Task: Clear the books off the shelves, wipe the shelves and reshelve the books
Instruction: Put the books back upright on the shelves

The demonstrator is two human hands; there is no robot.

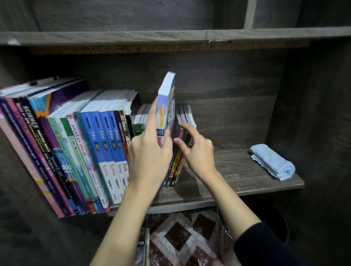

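A row of upright books (100, 144) fills the left half of the wooden shelf (240, 173). My left hand (149, 149) grips a thin blue-and-white book (166, 103), holding it upright and raised above the row's right end. Just right of it, my right hand (196, 146) touches the spines of a few dark, slim books (177, 168) that lean at the end of the row, fingers curled against them. A folded light blue cloth (272, 161) lies on the shelf's right end, apart from both hands.
An upper shelf board (155, 41) spans the top with a vertical divider at the right. The cabinet's dark side wall (325, 121) closes the right. Below the shelf lie a patterned rug (184, 244), another book (141, 252) and a dark round bin (268, 216).
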